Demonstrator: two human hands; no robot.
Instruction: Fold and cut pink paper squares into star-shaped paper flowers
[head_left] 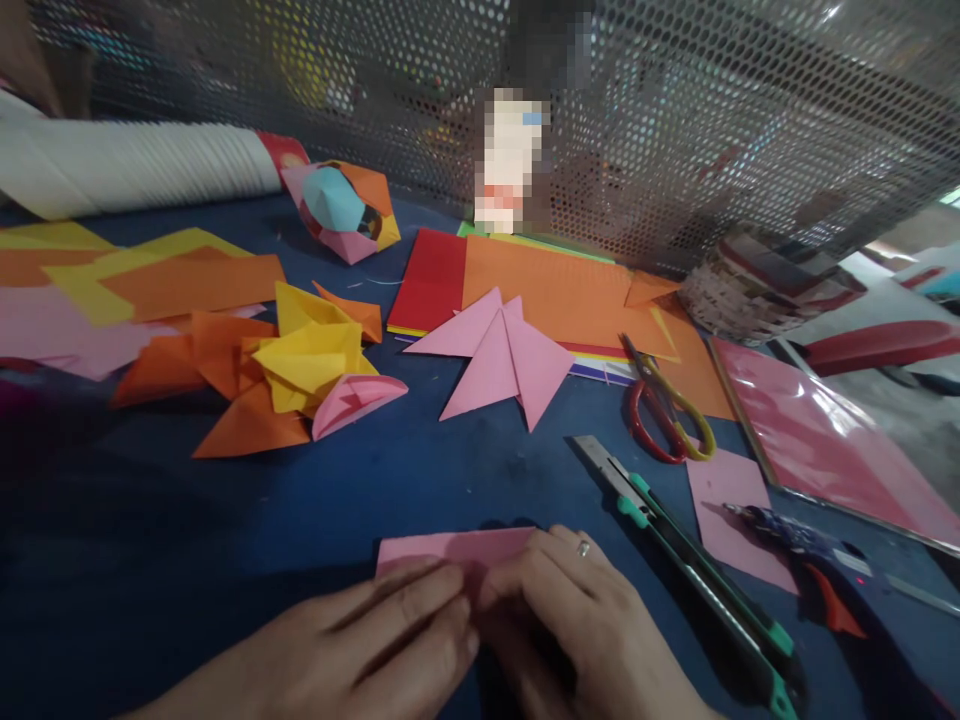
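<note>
Far left on the blue tabletop [187, 520] there's a white paper roll [135, 165] with loose orange and yellow sheets [180, 280] in front of it, then a heap of folded yellow and orange pieces [300, 365]. Down at the near edge the left hand [375, 640] lies flat with its fingers [420, 590] together, pressing a pink paper [450, 548] onto the tabletop. The right hand [577, 620] meets it on the same sheet, fingers curled and pinching the paper's near edge — there's a ring on one finger. Behind sits a folded pink shape [502, 360] on an orange sheet stack [555, 290]. Further right — red-handled scissors [664, 410], a green utility knife [690, 555], a glue gun [802, 550].
</note>
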